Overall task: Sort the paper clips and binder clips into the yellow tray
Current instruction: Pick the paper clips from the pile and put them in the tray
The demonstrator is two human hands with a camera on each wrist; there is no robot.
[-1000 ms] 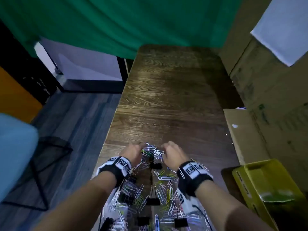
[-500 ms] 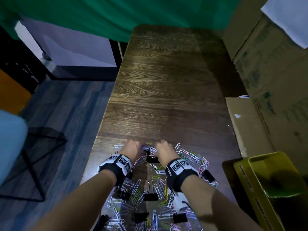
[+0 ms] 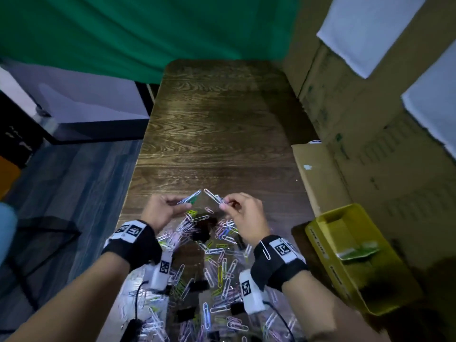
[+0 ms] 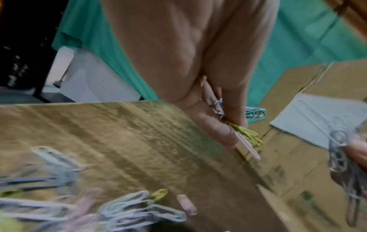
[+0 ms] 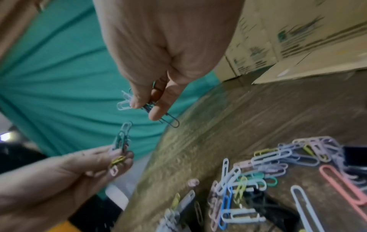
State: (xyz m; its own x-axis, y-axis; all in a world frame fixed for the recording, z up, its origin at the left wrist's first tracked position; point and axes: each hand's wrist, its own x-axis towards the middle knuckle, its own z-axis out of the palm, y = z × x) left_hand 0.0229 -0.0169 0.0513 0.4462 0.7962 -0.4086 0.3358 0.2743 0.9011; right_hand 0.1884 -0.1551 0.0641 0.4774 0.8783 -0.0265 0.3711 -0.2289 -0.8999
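1. Left hand point(image 3: 161, 211): fingers pinching a small bunch of paper clips point(image 3: 190, 197), up off the tabletop point(image 3: 217, 124).
2. Right hand point(image 3: 243, 213): fingers pinching more clips point(image 3: 213, 195).
3. Loose pile point(image 3: 217, 265) below.
4. Yellow tray point(image 3: 320, 233) far right.

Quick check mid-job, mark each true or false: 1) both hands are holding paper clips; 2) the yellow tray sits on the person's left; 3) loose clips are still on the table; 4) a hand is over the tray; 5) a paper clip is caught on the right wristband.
1) True: the left hand and the right hand each pinch a small bunch of paper clips.
2) False: the yellow tray is on the right, beside the table.
3) True: a pile of loose clips lies there, with black binder clips among them.
4) False: both hands are above the pile.
5) True: a white clip hangs on the wristband.
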